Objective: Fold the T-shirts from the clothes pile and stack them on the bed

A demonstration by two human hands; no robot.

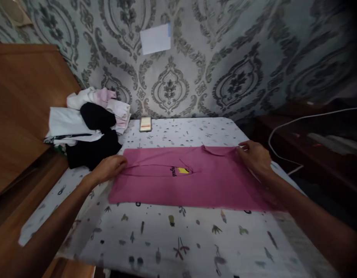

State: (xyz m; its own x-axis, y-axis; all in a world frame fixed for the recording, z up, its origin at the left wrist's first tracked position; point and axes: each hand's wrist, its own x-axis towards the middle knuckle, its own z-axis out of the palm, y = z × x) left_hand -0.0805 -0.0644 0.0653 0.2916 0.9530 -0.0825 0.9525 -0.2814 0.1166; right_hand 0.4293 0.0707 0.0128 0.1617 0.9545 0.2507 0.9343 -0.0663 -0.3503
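A pink shirt point(219, 185) lies folded lengthwise into a long flat strip across the patterned white cloth point(155, 243). Dark lettering and a yellow patch show near its middle, with loose creases running left from them. At the strip's left end, my left hand point(111, 168) has its fingers closed on the upper edge of the fabric. My right hand point(256, 157) pinches the far edge towards the right end, where the fabric lifts slightly. The shirt's lower right end is partly hidden behind my right forearm.
Left of the shirt is a pile of white, black and pale pink clothes point(90, 119) by a wooden panel point(28, 104). A small card-like box point(145, 124) lies near the wall. On the right, a white cable point(272, 135) hangs over dark furniture point(317, 143).
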